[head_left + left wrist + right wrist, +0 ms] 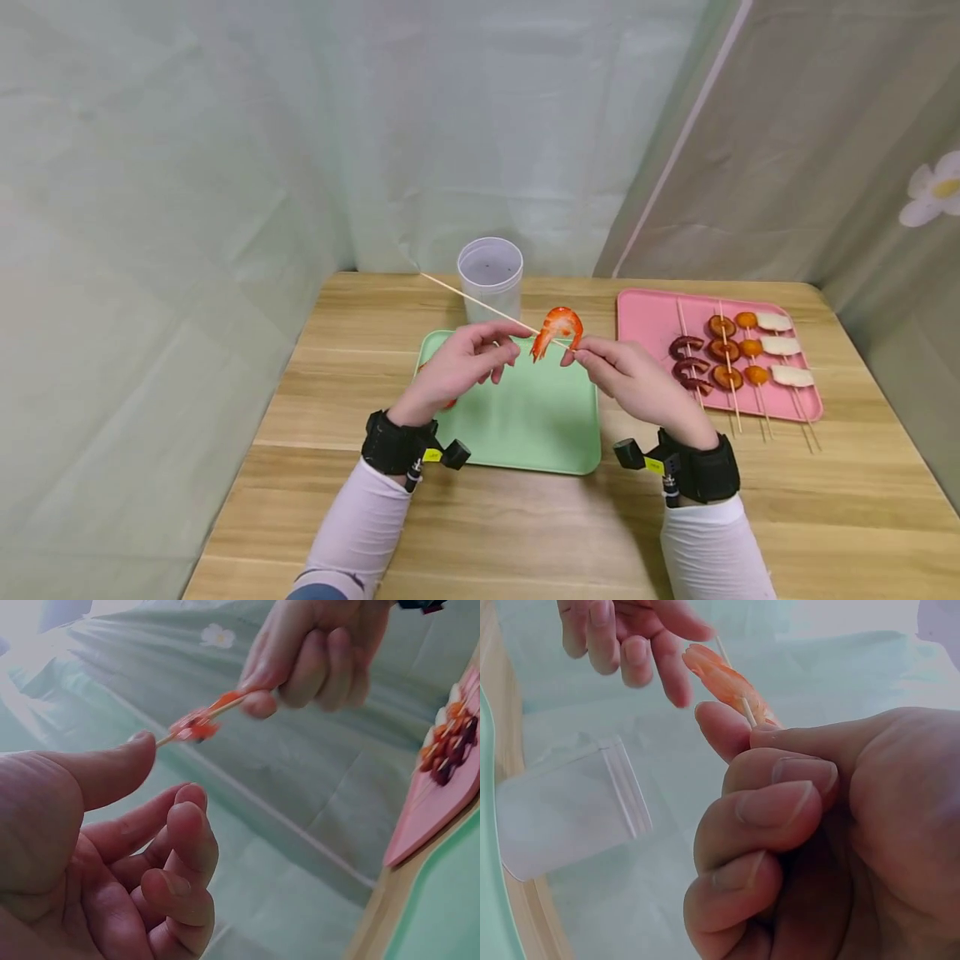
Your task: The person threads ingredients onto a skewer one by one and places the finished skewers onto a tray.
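- Wooden desk carrying two trays and a cup.
- Green tray at centre, directly beneath both hands.
- Pink tray to the right, holding finished skewers of dark, orange and white pieces.
- Clear plastic cup upright just behind the green tray.
- Left hand with fingers loosely curled, thumb tip touching the skewer, gripping nothing firmly.
- Right hand pinching the skewer's near end.
- Red shrimp threaded on the skewer, held between the hands above the green tray.
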A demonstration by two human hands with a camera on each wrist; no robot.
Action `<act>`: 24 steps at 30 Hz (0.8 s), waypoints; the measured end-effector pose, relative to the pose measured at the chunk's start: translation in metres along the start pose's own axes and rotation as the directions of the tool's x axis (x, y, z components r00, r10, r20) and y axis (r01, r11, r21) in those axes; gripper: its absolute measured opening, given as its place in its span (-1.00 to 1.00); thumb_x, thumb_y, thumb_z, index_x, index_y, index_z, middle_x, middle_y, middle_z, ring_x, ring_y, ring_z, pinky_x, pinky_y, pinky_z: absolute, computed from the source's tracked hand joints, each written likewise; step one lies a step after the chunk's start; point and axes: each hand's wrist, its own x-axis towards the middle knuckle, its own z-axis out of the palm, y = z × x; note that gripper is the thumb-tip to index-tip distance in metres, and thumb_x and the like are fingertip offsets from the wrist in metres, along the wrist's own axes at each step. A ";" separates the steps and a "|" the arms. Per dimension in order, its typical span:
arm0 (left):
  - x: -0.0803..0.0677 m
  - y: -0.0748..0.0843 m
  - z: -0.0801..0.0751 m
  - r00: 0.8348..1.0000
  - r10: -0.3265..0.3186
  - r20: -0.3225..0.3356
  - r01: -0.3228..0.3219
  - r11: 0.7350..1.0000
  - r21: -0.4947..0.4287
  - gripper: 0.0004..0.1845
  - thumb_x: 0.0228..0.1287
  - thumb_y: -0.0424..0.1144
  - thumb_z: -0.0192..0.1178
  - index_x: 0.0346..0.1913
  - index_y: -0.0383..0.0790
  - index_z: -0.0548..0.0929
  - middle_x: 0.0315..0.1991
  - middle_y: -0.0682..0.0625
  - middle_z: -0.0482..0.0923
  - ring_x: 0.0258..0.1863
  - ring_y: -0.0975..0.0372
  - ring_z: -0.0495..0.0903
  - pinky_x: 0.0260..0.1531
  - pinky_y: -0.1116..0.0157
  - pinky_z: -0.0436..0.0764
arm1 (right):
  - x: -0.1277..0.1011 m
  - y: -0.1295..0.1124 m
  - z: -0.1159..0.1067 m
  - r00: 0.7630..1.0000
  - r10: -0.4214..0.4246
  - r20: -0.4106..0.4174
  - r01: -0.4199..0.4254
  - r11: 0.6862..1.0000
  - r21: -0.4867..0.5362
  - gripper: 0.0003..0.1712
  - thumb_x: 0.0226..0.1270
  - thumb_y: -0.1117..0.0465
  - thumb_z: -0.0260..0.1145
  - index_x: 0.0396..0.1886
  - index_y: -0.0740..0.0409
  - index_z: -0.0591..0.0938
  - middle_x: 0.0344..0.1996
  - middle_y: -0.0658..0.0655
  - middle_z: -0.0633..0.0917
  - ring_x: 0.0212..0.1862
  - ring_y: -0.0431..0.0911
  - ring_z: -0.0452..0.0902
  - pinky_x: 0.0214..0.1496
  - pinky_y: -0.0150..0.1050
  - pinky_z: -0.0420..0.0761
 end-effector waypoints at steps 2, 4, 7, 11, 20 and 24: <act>-0.002 0.000 -0.007 1.000 0.013 -0.018 -0.013 1.000 0.006 -0.67 0.57 -0.24 0.28 0.29 -0.19 0.70 -0.29 -0.11 0.60 -0.48 -0.10 0.52 -0.51 0.33 0.43 | -0.001 0.001 -0.001 1.000 0.009 -0.001 -0.009 1.000 0.012 -0.71 0.79 0.14 0.07 0.03 -0.01 0.73 -0.60 -0.09 0.38 -0.56 -0.18 0.28 -0.43 -0.23 0.37; -0.005 0.000 -0.015 0.999 0.019 -0.041 -0.019 1.000 0.009 -0.68 0.55 -0.26 0.29 0.27 -0.19 0.71 -0.30 -0.11 0.59 -0.49 -0.05 0.52 -0.53 0.34 0.41 | -0.003 0.001 -0.002 1.000 0.012 -0.001 -0.012 1.000 0.024 -0.71 0.80 0.15 0.06 0.04 0.01 0.73 -0.61 -0.09 0.36 -0.57 -0.18 0.27 -0.43 -0.23 0.37; -0.011 -0.003 -0.029 0.996 0.007 -0.087 -0.006 1.000 0.003 -0.69 0.53 -0.29 0.31 0.25 -0.21 0.71 -0.28 -0.15 0.58 -0.51 0.06 0.50 -0.54 0.36 0.39 | -0.004 0.002 -0.004 1.000 0.017 -0.012 -0.017 1.000 0.024 -0.71 0.79 0.14 0.07 0.04 0.00 0.74 -0.62 -0.09 0.35 -0.57 -0.17 0.27 -0.42 -0.23 0.36; -0.022 -0.010 -0.047 0.987 -0.025 -0.160 0.035 0.997 0.065 -0.72 0.51 -0.25 0.35 0.19 -0.19 0.74 -0.23 -0.17 0.60 -0.46 0.03 0.53 -0.45 0.35 0.50 | -0.006 0.004 -0.006 0.999 0.027 -0.039 -0.027 1.000 -0.004 -0.71 0.79 0.11 0.09 0.02 -0.03 0.75 -0.63 -0.10 0.37 -0.58 -0.16 0.30 -0.42 -0.22 0.38; -0.042 -0.030 -0.075 0.976 -0.087 -0.201 0.150 0.934 0.323 -0.79 0.49 -0.22 0.38 0.06 -0.23 0.76 -0.28 -0.13 0.65 -0.35 -0.09 0.59 -0.35 0.26 0.54 | -0.010 0.006 -0.011 0.998 0.047 -0.046 -0.046 0.999 0.012 -0.72 0.79 0.14 0.08 0.03 0.02 0.73 -0.64 -0.08 0.38 -0.60 -0.17 0.30 -0.47 -0.24 0.38; -0.044 -0.040 -0.079 0.978 -0.135 -0.161 0.192 0.886 0.422 -0.82 0.48 -0.25 0.40 0.01 -0.26 0.77 -0.25 -0.06 0.69 -0.40 0.04 0.57 -0.34 0.23 0.54 | -0.012 0.006 -0.015 0.998 0.043 -0.047 -0.042 0.999 0.027 -0.72 0.79 0.16 0.07 0.04 0.06 0.72 -0.64 -0.07 0.39 -0.60 -0.15 0.32 -0.48 -0.23 0.41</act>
